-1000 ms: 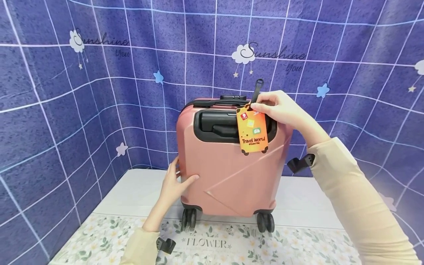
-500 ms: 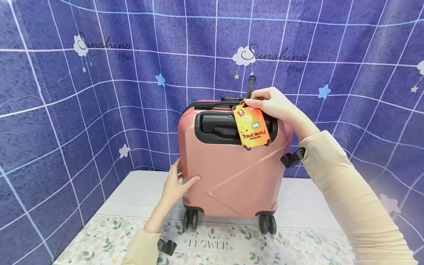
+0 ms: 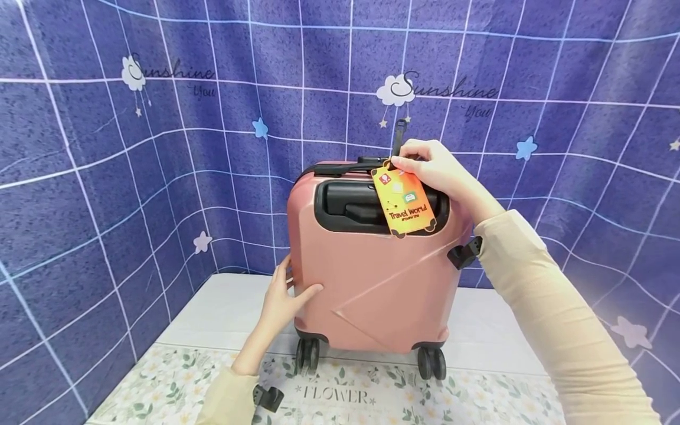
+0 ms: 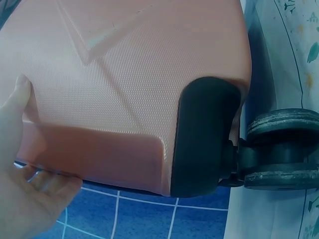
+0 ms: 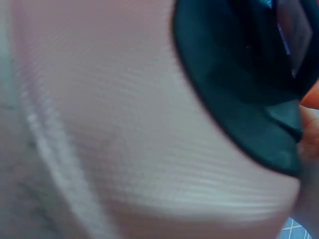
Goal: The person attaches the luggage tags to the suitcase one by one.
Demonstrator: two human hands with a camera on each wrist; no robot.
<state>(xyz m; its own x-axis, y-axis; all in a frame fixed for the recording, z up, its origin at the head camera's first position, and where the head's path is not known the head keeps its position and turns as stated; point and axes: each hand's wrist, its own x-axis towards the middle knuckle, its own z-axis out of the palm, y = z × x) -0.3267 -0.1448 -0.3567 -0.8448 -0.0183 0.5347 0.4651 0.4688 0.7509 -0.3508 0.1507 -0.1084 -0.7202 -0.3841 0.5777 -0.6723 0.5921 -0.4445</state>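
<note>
A pink hard-shell suitcase [image 3: 366, 283] stands upright on its black wheels. My left hand [image 3: 281, 301] holds its left side, with the thumb on the front face and the fingers round the edge; the left wrist view shows this grip [image 4: 35, 199] near a lower corner. At the top right, my right hand [image 3: 432, 171] pinches the black strap [image 3: 399, 136] of an orange luggage tag [image 3: 406, 206]. The tag hangs tilted before the recessed black handle area, and the strap's buckle end sticks up free. The right wrist view shows mostly blurred suitcase shell [image 5: 124, 124].
Behind stands a purple-blue grid-patterned curtain [image 3: 329, 77] with clouds and stars. Under the suitcase lies a white surface [image 3: 228, 307] with a floral mat [image 3: 175, 383] at the front. A black carry handle [image 3: 340, 169] crosses the suitcase top.
My right hand has moved left along the suitcase top with the luggage tag, which now tilts more. The strap's free end has swung left and more upright. My left hand keeps its hold.
</note>
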